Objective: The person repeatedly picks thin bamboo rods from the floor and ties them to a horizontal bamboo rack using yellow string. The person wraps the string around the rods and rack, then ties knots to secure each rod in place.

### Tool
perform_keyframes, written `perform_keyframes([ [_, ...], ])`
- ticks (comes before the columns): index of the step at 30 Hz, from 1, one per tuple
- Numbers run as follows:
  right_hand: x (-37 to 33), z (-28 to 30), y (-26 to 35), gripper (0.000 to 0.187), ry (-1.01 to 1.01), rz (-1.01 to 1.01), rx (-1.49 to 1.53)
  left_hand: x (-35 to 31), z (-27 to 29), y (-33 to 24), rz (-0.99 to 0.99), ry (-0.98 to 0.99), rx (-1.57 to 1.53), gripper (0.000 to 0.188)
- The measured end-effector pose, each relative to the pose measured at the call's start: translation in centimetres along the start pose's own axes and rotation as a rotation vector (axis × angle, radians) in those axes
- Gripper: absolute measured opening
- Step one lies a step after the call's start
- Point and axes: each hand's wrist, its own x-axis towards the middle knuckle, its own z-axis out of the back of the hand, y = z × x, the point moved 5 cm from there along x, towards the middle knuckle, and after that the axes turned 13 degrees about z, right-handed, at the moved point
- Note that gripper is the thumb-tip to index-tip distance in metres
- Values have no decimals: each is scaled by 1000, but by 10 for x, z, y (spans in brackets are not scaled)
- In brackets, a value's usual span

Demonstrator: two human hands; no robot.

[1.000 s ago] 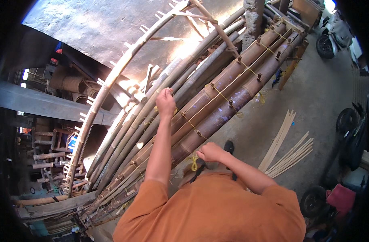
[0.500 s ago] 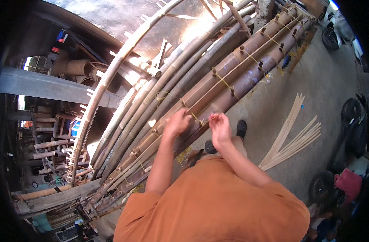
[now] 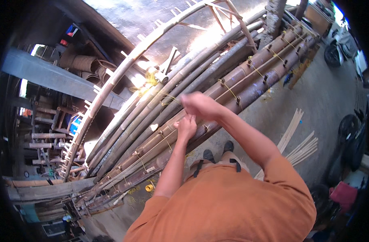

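Bamboo poles (image 3: 249,80), lashed side by side with yellow twine (image 3: 231,90), run as a long bundle from the lower left of the frame up to the upper right, their long axis on that diagonal and their far ends pointing toward the upper right corner. My left hand (image 3: 187,127) sits at centre frame with its grip pinched nearly closed at the twine against a pole, while my right hand (image 3: 200,105) is blurred just above it, fingers curled, and I cannot tell what its grip has. Loose bamboo strips (image 3: 299,143) lie on the concrete floor (image 3: 313,97) at right.
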Motion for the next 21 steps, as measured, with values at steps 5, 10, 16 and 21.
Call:
perform_keyframes([
  [5, -126, -80, 20, 44, 243, -360, -174, 2, -1, 4, 10, -27, -8, 31],
  [10, -136, -87, -7, 43, 82, -502, -233, 50, 47, -58, -115, -3, -614, 30],
  [16, -139, -114, 11, 20, 316, -411, -833, 134, 1, 4, -93, -261, -87, 36],
  [21, -121, -193, 14, 31, 111, -377, -325, 100, 55, 31, -76, -107, -75, 37],
])
